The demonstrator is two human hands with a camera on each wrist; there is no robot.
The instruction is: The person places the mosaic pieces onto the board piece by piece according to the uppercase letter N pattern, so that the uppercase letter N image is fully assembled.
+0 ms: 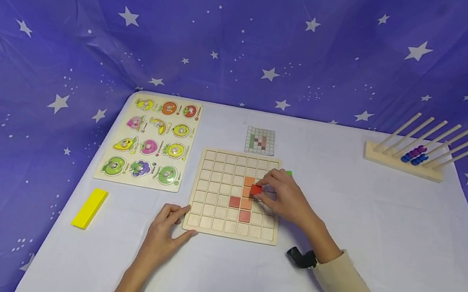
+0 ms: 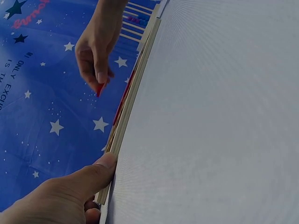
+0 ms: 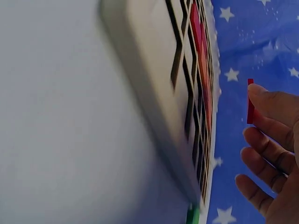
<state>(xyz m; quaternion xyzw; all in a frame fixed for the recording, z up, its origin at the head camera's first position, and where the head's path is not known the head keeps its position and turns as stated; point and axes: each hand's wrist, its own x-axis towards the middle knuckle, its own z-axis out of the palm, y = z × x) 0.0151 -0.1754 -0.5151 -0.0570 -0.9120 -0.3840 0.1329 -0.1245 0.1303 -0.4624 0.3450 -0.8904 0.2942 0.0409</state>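
Observation:
A square wooden grid board (image 1: 217, 176) lies on the table, with orange tiles (image 1: 246, 203) and red tiles (image 1: 235, 202) in some of its cells. My right hand (image 1: 283, 194) pinches a red square tile (image 1: 256, 191) between thumb and fingertips above the board's right half. The right wrist view shows this red tile (image 3: 250, 102) edge-on, clear of the board. My left hand (image 1: 163, 232) holds the board's near left corner, its thumb (image 2: 105, 161) against the front edge. Just past the board's right side, a bit of green (image 1: 289, 173) shows, mostly hidden behind my right hand.
A small printed grid card (image 1: 260, 141) lies beyond the board. To the left are a fruit puzzle board (image 1: 149, 140) and a yellow block (image 1: 90, 208). A wooden peg stand (image 1: 403, 162) with purple and blue beads stands at the far right.

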